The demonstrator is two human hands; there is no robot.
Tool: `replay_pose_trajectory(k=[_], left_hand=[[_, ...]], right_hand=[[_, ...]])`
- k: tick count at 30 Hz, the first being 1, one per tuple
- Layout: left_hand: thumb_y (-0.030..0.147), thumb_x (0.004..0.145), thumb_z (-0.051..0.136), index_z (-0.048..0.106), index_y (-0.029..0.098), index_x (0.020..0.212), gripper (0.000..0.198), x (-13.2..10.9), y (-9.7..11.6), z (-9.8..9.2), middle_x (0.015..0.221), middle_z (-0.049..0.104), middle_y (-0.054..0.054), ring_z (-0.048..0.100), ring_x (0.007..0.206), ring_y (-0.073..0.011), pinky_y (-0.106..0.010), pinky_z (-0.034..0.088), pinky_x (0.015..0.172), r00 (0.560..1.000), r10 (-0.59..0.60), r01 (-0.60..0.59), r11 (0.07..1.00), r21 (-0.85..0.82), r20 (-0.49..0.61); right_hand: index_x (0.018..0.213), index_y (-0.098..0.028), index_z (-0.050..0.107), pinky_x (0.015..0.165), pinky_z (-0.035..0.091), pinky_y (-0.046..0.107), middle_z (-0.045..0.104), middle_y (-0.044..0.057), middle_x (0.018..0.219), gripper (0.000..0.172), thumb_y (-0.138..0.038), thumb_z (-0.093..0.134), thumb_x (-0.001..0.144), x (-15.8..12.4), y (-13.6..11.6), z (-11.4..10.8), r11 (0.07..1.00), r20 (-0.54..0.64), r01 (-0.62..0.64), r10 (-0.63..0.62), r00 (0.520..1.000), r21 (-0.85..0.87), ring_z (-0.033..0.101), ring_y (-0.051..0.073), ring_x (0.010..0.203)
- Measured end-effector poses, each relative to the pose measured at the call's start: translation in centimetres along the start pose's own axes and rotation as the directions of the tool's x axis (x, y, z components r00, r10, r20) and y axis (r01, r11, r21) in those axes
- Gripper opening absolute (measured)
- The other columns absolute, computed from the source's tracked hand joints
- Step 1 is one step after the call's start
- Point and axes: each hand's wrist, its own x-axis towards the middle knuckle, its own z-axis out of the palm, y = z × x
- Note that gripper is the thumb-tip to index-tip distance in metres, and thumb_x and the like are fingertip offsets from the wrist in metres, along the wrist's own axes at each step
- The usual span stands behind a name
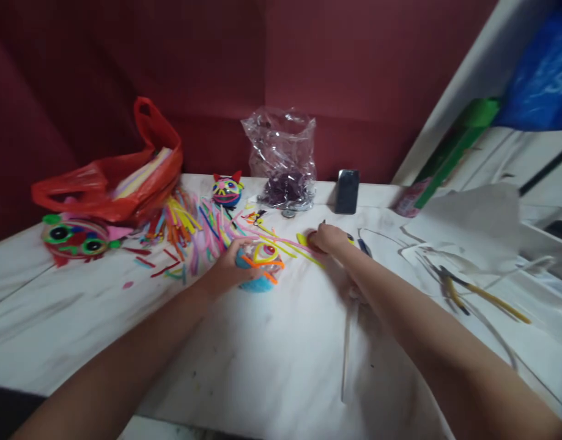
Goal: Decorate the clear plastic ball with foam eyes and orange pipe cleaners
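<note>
My left hand (232, 266) is wrapped round the left side of a round craft figure (262, 269), blue below, with a yellow and pink eye and orange strips. Farther right, my right hand (326, 238) is closed over the table beside a small yellow piece (301, 239); its fingertips are blurred, and what they grip is too small to make out. Pink and yellow craft stems (290, 244) lie between the two hands. Part of another small eye-like piece (350, 239) shows just behind my right wrist.
Finished figures (76, 238) (227, 190), a red bag (125, 183) and loose coloured stems (184, 220) lie left. A clear plastic bag (285, 165) and a phone (347, 192) stand behind. Yellow-handled pliers (487, 296) and a glue gun's cable lie right.
</note>
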Motion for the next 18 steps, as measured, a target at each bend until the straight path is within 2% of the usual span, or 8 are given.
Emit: replay_pose_trajectory(k=[5, 8, 10, 11, 13, 14, 16, 18], left_hand=[[0.031, 0.053, 0.078, 0.047, 0.022, 0.122, 0.076, -0.1, -0.3, -0.2, 0.085, 0.061, 0.002, 0.057, 0.069, -0.0141, -0.023, 0.043, 0.057, 1.000, 0.005, -0.006, 0.997, 0.082, 0.014], [0.032, 0.051, 0.078, 0.049, 0.022, 0.118, 0.074, -0.3, -0.3, 0.0, 0.093, 0.060, 0.000, 0.058, 0.078, -0.0155, -0.024, 0.045, 0.062, 0.999, 0.046, -0.047, 0.995, 0.085, 0.016], [0.032, 0.051, 0.078, 0.051, 0.022, 0.116, 0.072, -0.4, -0.3, 0.1, 0.096, 0.060, 0.000, 0.058, 0.082, -0.0165, -0.024, 0.045, 0.064, 0.997, 0.075, -0.075, 0.993, 0.091, 0.003], [0.031, 0.051, 0.078, 0.051, 0.022, 0.116, 0.071, -0.4, -0.3, 0.1, 0.096, 0.060, 0.000, 0.058, 0.083, -0.0168, -0.024, 0.046, 0.064, 0.997, 0.081, -0.080, 0.992, 0.096, -0.004], [0.031, 0.051, 0.078, 0.053, 0.023, 0.115, 0.070, -0.3, -0.5, 0.1, 0.095, 0.061, 0.000, 0.059, 0.083, -0.0173, -0.025, 0.047, 0.066, 0.995, 0.100, -0.098, 0.990, 0.104, -0.011], [0.032, 0.050, 0.079, 0.053, 0.023, 0.115, 0.070, -0.3, -0.5, 0.1, 0.095, 0.062, 0.000, 0.059, 0.084, -0.0178, -0.025, 0.047, 0.067, 0.994, 0.112, -0.110, 0.988, 0.109, -0.011], [0.033, 0.050, 0.080, 0.053, 0.022, 0.115, 0.072, -0.4, -0.5, 0.2, 0.096, 0.062, -0.001, 0.060, 0.085, -0.0187, -0.026, 0.048, 0.069, 0.991, 0.130, -0.129, 0.983, 0.130, 0.001], [0.033, 0.052, 0.079, 0.053, 0.021, 0.117, 0.072, -0.5, -0.4, 0.2, 0.094, 0.062, -0.001, 0.060, 0.084, -0.0187, -0.027, 0.048, 0.070, 0.991, 0.132, -0.135, 0.978, 0.159, 0.030]], right_hand=[[0.114, -0.003, 0.061, 0.076, 0.050, 0.041, 0.067, 0.029, 0.104, 0.046, -0.034, 0.057, 0.080, 0.0, 1.6, -0.5, 0.992, -0.043, -0.054, 0.059, 0.997, 0.113, 0.065, 0.035, 0.098], [0.121, -0.006, 0.056, 0.060, 0.051, 0.034, 0.070, 0.019, 0.087, 0.051, -0.036, 0.056, 0.080, -1.4, 2.9, -1.5, 0.971, -0.021, -0.052, 0.059, 0.998, 0.233, 0.067, 0.025, 0.074], [0.122, -0.010, 0.054, 0.051, 0.048, 0.029, 0.067, 0.008, 0.070, 0.050, -0.039, 0.055, 0.081, -3.2, 3.4, -2.0, 0.936, 0.004, -0.014, 0.014, 1.000, 0.351, 0.060, 0.017, 0.056], [0.118, -0.012, 0.056, 0.048, 0.045, 0.027, 0.061, 0.002, 0.061, 0.048, -0.041, 0.056, 0.080, -4.3, 3.5, -2.2, 0.898, 0.016, 0.014, -0.023, 1.000, 0.440, 0.055, 0.014, 0.049], [0.112, -0.013, 0.056, 0.040, 0.036, 0.025, 0.047, -0.006, 0.049, 0.051, -0.046, 0.063, 0.074, -6.7, 3.3, -2.3, 0.627, 0.058, 0.031, -0.120, 0.991, 0.779, 0.042, 0.011, 0.040], [0.110, -0.014, 0.056, 0.037, 0.031, 0.024, 0.042, -0.008, 0.048, 0.052, -0.049, 0.066, 0.072, -8.0, 3.0, -2.3, 0.518, 0.061, 0.028, -0.154, 0.986, 0.855, 0.037, 0.010, 0.038], [0.104, -0.019, 0.058, 0.037, 0.029, 0.022, 0.041, -0.009, 0.049, 0.048, -0.050, 0.070, 0.069, -10.2, 1.9, -2.0, 0.453, 0.025, 0.079, -0.219, 0.975, 0.888, 0.034, 0.008, 0.038], [0.097, -0.021, 0.058, 0.046, 0.039, 0.024, 0.050, -0.006, 0.061, 0.043, -0.045, 0.075, 0.065, -12.1, 0.5, -1.4, 0.436, -0.101, 0.228, -0.295, 0.950, 0.871, 0.045, 0.011, 0.049]])
